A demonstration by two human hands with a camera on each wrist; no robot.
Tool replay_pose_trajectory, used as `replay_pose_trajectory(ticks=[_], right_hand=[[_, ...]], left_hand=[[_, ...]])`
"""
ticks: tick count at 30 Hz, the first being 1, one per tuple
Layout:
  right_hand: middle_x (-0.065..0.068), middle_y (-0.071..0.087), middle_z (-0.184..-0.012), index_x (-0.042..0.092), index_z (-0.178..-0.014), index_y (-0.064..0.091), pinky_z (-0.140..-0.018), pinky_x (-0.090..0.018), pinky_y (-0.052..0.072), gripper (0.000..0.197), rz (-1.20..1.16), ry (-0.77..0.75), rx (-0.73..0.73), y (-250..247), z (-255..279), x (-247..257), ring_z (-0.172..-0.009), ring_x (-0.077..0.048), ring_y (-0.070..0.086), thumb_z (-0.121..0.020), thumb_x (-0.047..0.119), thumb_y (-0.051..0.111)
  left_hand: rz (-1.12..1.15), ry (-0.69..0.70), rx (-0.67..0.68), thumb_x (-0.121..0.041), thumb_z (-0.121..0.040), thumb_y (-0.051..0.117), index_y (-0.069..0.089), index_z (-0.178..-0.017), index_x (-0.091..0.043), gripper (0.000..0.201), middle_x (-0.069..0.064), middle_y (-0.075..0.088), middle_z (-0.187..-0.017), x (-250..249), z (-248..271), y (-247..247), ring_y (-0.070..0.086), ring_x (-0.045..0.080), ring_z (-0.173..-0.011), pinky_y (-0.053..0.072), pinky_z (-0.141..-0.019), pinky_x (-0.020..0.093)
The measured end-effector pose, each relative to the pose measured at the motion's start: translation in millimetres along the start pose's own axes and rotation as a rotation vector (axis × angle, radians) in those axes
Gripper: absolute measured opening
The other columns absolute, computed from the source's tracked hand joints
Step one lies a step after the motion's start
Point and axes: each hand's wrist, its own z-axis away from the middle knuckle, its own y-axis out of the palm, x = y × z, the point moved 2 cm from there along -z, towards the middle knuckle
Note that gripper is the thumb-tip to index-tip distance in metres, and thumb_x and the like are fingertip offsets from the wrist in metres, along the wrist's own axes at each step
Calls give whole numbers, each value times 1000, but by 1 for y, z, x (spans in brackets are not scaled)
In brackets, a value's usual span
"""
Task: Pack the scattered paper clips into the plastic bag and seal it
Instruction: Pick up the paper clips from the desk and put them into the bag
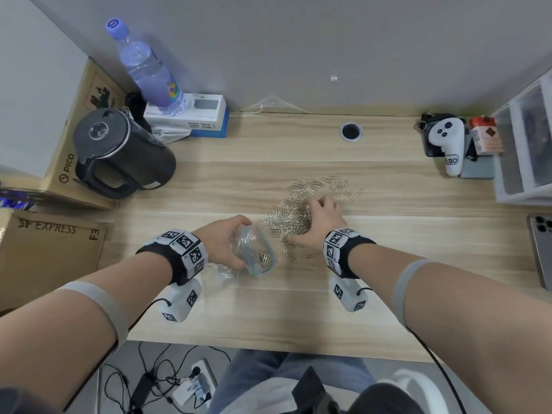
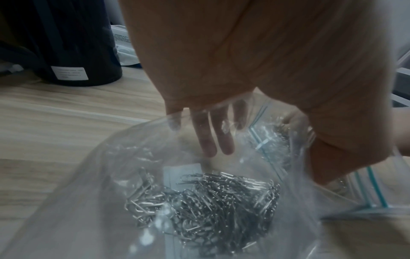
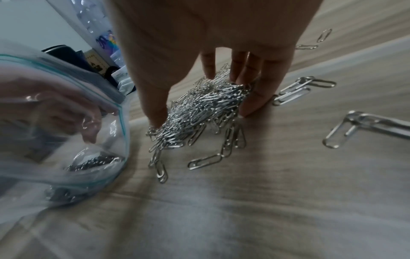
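At frame centre, the left hand (image 1: 222, 239) grips the clear zip-top plastic bag (image 1: 257, 252) open; the right hand (image 1: 319, 224), fingers curled, clutches the heap of silver paper clips (image 1: 288, 219) on the wooden desk (image 1: 268, 309).

Items present, by count: one clear plastic zip bag with teal seal strip (image 1: 256, 249); silver wire paper clips (image 1: 291, 218), too many to count; one black electric kettle (image 1: 122, 150); one clear water bottle (image 1: 146, 67); two cardboard boxes (image 1: 50, 252).
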Motion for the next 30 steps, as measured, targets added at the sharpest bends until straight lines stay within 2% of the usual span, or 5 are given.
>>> replay_pose_trajectory(ticks=[2,5,11,18,30], right_hand=[[-6,33,-128,35,-142,28,-97,-46,46,116,64,-7,11,4,2,8,-120,-27,33,-43,79,71],[-9,28,-133,38,-142,24,-94,-49,49,117,195,-46,56,13,-1,16,-126,-32,29,-43,77,72],[-8,31,-136,39,-135,38,-96,-52,48,70,194,-128,98,19,-8,19,-127,-34,33,-75,50,73],[-4,42,-121,24,-106,60,-94,-36,45,19,99,-192,38,15,-6,13,-115,-25,40,-87,22,65],[-4,71,-103,14,-98,74,-83,-23,44,15,-16,-129,61,-12,-7,12,-98,-22,64,-87,10,64]], left_hand=[[1,0,-4,-57,-39,72,37,-143,-26,114,-1,65,-110,0,0,0,64,18,-99,55,-89,36],[-4,-1,-13,-58,-39,72,38,-142,-26,113,-1,66,-109,0,-1,1,65,19,-98,55,-89,37],[-19,21,-24,-61,-37,72,38,-142,-27,115,-1,61,-119,-2,-3,0,61,20,-107,52,-96,40],[-120,107,-42,-48,-50,94,32,-148,-27,118,-3,49,-142,-9,-4,0,47,18,-130,35,-112,37],[-123,71,33,-57,-42,82,27,-151,-29,126,-3,46,-147,-18,-13,14,49,21,-131,44,-109,40]])
